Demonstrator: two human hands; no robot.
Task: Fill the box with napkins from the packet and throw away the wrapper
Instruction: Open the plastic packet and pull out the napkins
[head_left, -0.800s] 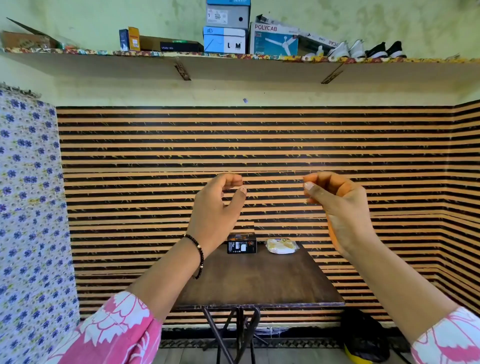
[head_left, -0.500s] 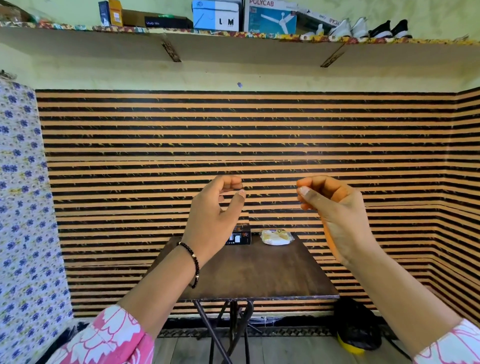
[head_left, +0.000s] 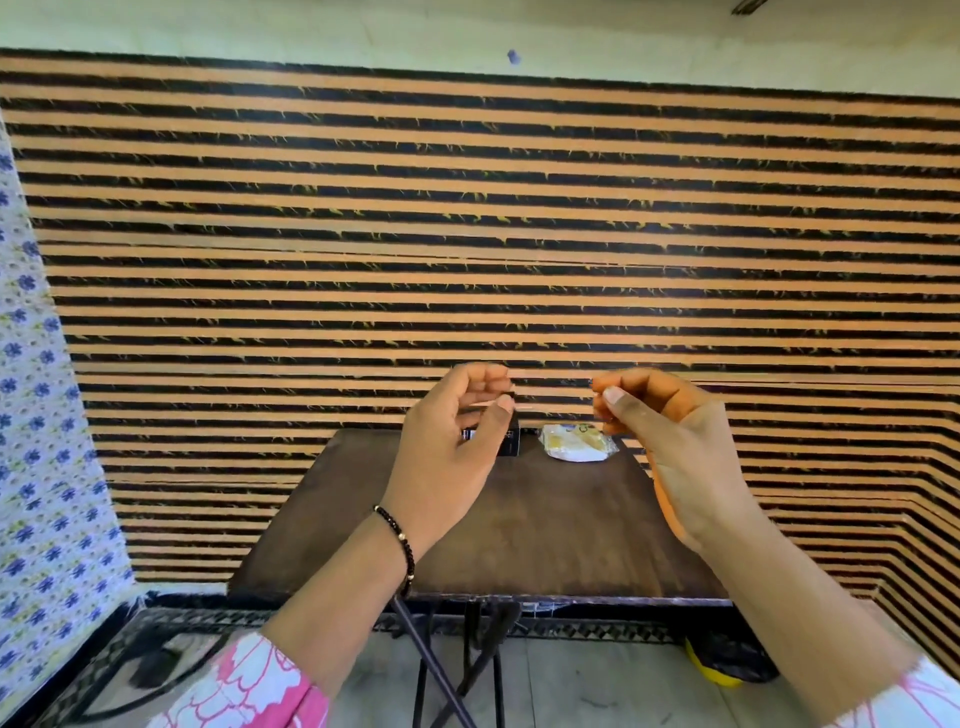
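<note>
A small black box (head_left: 511, 442) stands at the far edge of a dark wooden folding table (head_left: 545, 535), partly hidden behind my left hand. Just to its right lies the napkin packet (head_left: 574, 445), white and yellow in a clear wrapper. My left hand (head_left: 452, 457) is raised above the table with its fingers curled and the thumb up, holding nothing. My right hand (head_left: 670, 447) is raised beside it, fingers curled against the thumb, also holding nothing. Both hands hover nearer to me than the box and packet and touch neither.
A striped orange-and-black wall runs behind the table and along the right. A floral cloth (head_left: 41, 415) hangs at the left. On the floor right of the table legs sits a yellow bin lined with a black bag (head_left: 727, 662).
My view has tilted down and moved closer to the table, so the upper shelf has left the frame. Both hands keep the same curled pose and sit slightly closer together.
</note>
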